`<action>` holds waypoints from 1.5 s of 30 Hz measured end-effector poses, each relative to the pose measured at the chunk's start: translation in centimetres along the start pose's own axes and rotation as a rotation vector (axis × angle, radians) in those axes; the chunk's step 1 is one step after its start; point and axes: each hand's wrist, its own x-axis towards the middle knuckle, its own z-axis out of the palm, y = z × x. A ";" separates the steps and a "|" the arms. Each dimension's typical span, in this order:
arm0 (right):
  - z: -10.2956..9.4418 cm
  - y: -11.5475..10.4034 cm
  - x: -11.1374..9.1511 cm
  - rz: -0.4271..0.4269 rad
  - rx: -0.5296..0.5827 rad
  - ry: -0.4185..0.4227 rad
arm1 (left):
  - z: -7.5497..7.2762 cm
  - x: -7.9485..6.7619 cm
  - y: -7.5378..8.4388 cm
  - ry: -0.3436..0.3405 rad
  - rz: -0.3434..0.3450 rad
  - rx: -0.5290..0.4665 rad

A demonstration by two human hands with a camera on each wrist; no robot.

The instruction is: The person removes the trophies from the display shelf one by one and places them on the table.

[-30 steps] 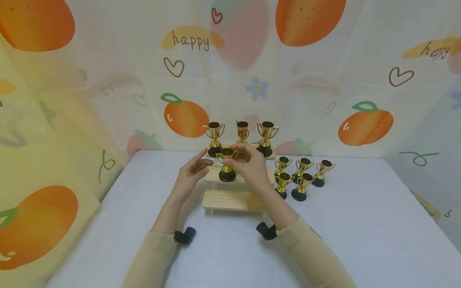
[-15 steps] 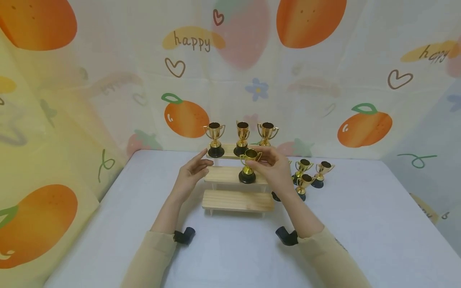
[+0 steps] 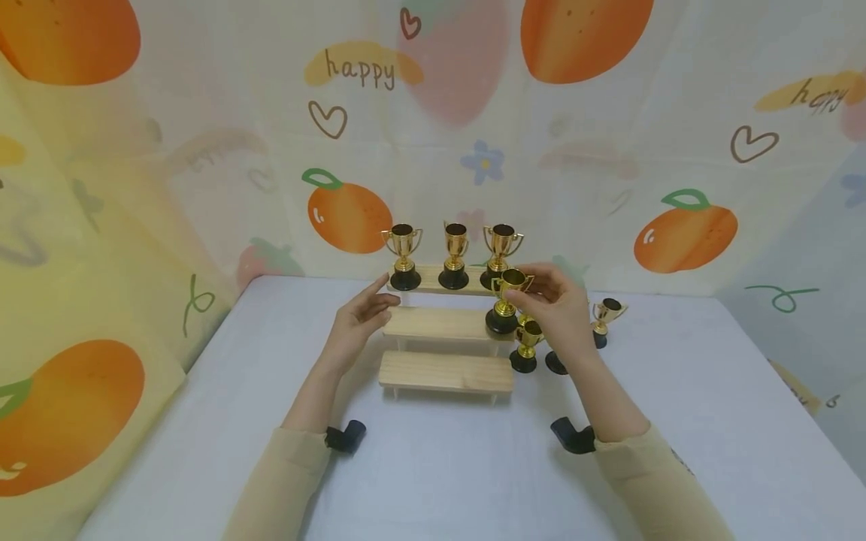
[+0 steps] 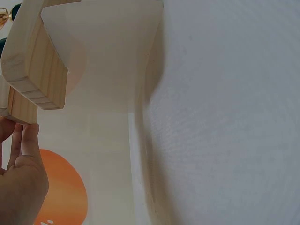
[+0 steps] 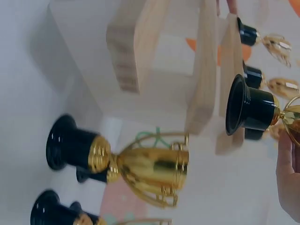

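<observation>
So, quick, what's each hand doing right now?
Left hand: open, touching the end of the wooden stand.
Right hand: closed, holding a gold trophy.

Right grip — farther right | trophy — now at right end of middle shelf

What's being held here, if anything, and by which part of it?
A small gold trophy, pinched in the right hand by its bowl.

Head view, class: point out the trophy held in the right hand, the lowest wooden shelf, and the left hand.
Held trophy [image 3: 504,306]: head view, on its gold stem.
Lowest shelf [image 3: 446,371]: head view, on its top.
Left hand [image 3: 355,321]: head view, mid-hand.
</observation>
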 end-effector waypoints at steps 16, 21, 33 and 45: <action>-5.0 0.2 -0.6 -0.041 -0.120 0.135 | 0.1 0.0 0.0 0.000 0.022 -0.024; -6.5 0.6 -0.7 -0.048 -0.061 0.181 | 0.2 0.1 -0.1 -0.001 0.019 -0.031; -9.6 1.4 -1.6 0.000 0.039 0.309 | 0.0 0.0 -0.3 -0.005 0.021 -0.065; -12.1 2.6 -2.5 0.128 0.044 0.475 | 0.1 0.0 -0.1 -0.007 0.014 -0.042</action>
